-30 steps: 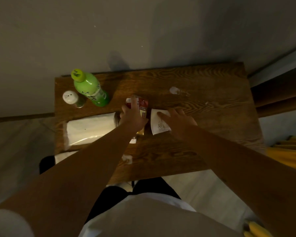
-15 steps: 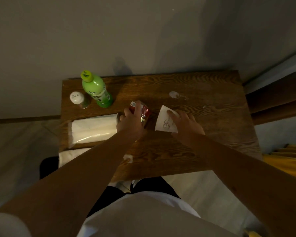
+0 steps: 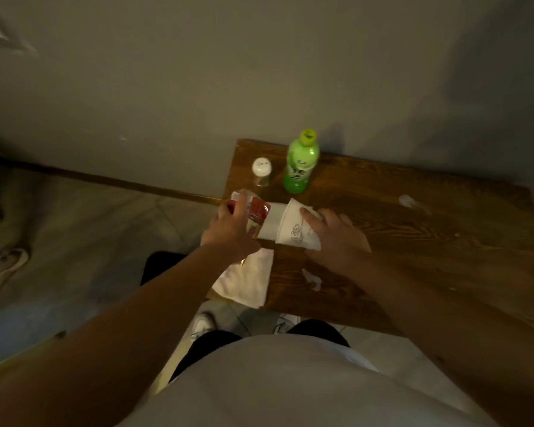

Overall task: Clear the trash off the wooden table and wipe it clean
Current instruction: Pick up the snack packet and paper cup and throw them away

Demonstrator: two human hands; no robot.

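My left hand (image 3: 228,229) grips a red snack wrapper (image 3: 258,211) above the left edge of the wooden table (image 3: 413,241). Beside it my right hand (image 3: 336,238) holds a white paper cup (image 3: 296,226) tipped on its side, its mouth turned toward the wrapper. Behind both hands lies a white tissue pack (image 3: 272,220), mostly hidden. A pale cloth (image 3: 247,278) hangs over the table's near left corner. Small bits of crumpled trash lie at the front (image 3: 312,280) and at the far right (image 3: 409,201).
A green bottle (image 3: 299,163) and a small white-capped shaker (image 3: 261,172) stand at the table's back left by the wall. Shoes (image 3: 0,266) lie on the floor at far left. My legs and feet are under the near table edge.
Both hands lifted the wrapper and the cup and carried them left toward the table's left edge. The view swung left, so the table now sits at the right.
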